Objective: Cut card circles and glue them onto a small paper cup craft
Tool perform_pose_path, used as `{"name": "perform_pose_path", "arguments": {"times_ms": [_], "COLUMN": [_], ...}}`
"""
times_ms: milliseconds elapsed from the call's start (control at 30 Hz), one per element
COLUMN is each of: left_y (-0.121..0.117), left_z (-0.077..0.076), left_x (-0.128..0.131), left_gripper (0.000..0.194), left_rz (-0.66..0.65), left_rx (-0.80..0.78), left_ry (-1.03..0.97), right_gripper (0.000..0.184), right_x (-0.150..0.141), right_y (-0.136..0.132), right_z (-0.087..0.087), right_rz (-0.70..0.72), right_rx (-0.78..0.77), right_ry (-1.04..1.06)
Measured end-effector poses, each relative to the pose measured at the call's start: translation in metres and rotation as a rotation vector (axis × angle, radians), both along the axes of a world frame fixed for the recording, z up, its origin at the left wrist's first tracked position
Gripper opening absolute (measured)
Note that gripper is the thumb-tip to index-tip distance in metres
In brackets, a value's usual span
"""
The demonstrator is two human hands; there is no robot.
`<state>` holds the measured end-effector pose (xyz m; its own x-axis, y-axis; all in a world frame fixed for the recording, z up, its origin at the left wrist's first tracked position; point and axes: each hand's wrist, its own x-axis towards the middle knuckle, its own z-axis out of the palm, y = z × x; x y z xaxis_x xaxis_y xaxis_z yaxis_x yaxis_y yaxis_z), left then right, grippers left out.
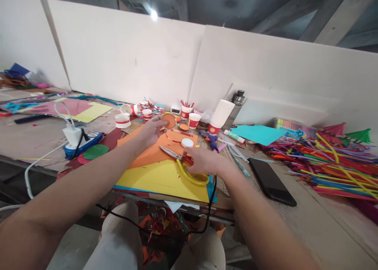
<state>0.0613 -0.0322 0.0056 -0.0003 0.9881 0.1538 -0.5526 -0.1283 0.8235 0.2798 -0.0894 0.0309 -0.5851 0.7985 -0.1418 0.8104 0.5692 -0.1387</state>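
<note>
My left hand (152, 131) pinches a round orange disc (169, 121) with a pale rim between thumb and fingers, above orange paper. The fingers of my right hand (202, 160) are curled at the handles of yellow-and-red scissors (192, 177). These scissors lie across yellow paper (147, 180) and orange paper (147, 153), blades pointing away to the left. Just beyond my right fingertips is a small white round piece (187, 143). Another orange disc (183, 127) lies farther back, near a red-and-white paper cup (194, 121).
A tall stack of paper cups (221, 114) and a blue glue gun (212, 140) stand behind my right hand. To the right are a black phone (271, 181) and many pipe cleaners (330, 167). A blue power strip (84, 144) with cables sits left; a black cable hangs over the front edge.
</note>
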Motion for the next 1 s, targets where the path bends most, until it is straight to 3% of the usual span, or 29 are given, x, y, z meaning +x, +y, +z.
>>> {"name": "perform_pose_path", "arguments": {"times_ms": [167,433,700,767,867,1000], "left_y": [0.004,0.001,0.002,0.003,0.004,0.008], "left_z": [0.002,0.004,-0.001,-0.003,-0.005,-0.010], "left_x": [-0.006,-0.010,-0.007,-0.006,-0.005,-0.004], "left_gripper": [0.029,0.040,0.039,0.037,0.039,0.037], "left_rz": [0.096,0.134,0.145,0.163,0.190,0.184], "left_rx": [0.088,0.094,0.100,0.109,0.125,0.165], "left_ry": [0.044,0.105,0.154,0.187,0.217,0.252], "right_gripper": [0.038,0.026,0.044,0.050,0.057,0.041], "right_x": [0.004,0.001,-0.001,-0.002,-0.004,-0.008], "right_y": [0.017,0.021,0.018,0.017,0.016,0.008], "right_z": [-0.009,-0.006,-0.006,-0.005,-0.002,0.000], "right_rz": [-0.059,-0.081,-0.052,-0.024,-0.092,-0.162], "right_rx": [0.056,0.202,0.163,0.217,0.361,0.358], "right_ry": [0.094,0.587,0.646,0.690,0.746,0.830]}}
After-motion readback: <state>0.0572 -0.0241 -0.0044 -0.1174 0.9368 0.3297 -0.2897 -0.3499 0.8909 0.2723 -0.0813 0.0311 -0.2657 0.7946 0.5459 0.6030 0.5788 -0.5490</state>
